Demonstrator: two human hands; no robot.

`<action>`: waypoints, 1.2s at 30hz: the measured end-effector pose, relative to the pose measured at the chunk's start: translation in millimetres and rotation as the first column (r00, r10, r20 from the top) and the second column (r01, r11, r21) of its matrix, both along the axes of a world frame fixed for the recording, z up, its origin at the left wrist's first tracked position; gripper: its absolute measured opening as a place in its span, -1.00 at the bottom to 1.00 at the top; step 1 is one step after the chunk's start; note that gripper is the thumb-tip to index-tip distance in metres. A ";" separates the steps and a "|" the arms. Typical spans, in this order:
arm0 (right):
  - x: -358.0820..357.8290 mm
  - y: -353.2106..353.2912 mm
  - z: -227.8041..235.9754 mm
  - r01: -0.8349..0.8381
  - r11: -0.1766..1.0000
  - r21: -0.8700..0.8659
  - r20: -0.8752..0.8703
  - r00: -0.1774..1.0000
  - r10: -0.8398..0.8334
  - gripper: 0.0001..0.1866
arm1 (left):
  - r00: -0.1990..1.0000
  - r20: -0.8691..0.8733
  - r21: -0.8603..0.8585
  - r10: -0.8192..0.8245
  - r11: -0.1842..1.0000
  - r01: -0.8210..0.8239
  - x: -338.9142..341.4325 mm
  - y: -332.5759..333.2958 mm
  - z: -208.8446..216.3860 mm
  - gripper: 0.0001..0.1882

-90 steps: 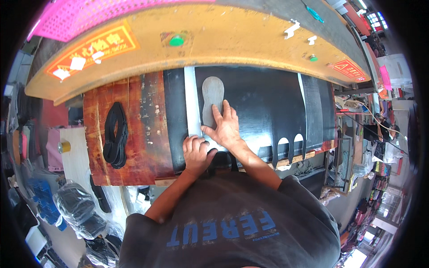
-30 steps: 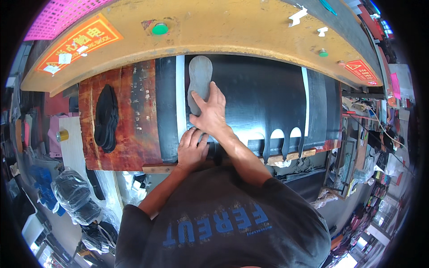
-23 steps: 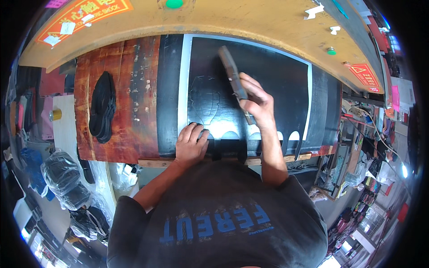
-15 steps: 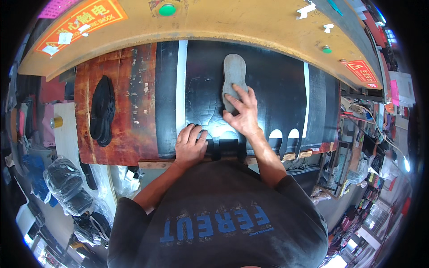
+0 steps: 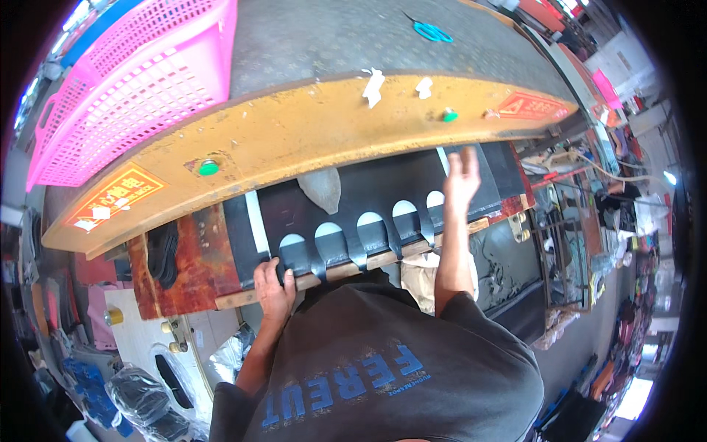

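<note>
A black sheet with white stripes lies over the board, its near edge cut into rounded notches with narrow strips between them. My left hand is at the sheet's near left edge, thumb and fingers closed around a dark strip there. On the sheet rests a grey sole-shaped plate, its far end hidden under the yellow beam. My right hand is raised at the right, fingers extended and holding nothing, below a green button on the beam.
Stacked black soles lie on the worn red-brown board at left. On top of the machine are a pink basket and blue-handled scissors. Another green button sits on the beam's left. Plastic-wrapped bundles stand lower left.
My right hand has left the grey plate and risen to the right towards the beam. My left hand has shifted along the near edge and closed. The view has tilted, showing more of the machine's top.
</note>
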State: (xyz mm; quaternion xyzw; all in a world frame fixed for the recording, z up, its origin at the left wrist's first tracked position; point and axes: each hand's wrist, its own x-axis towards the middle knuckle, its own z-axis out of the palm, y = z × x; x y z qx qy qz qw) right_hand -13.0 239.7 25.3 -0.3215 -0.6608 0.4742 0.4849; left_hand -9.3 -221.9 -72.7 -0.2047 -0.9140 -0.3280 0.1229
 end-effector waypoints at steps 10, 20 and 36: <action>-11.0 -67.7 -51.2 -0.565 0.813 0.141 0.416 0.779 0.469 -0.64 | 0.998 0.033 -0.188 0.048 0.981 -0.042 -98.2 26.6 -4.8 -0.49; 2.6 -96.7 -84.4 -0.759 0.546 0.354 0.669 0.613 0.419 -0.84 | 0.999 -0.029 -0.165 0.024 0.986 -0.028 -101.4 31.0 -8.2 -0.50; -4.0 -150.7 -48.4 -0.698 0.665 0.267 0.695 0.617 0.368 -0.28 | 0.971 0.173 0.226 0.163 0.953 -0.200 18.5 7.7 15.1 -0.57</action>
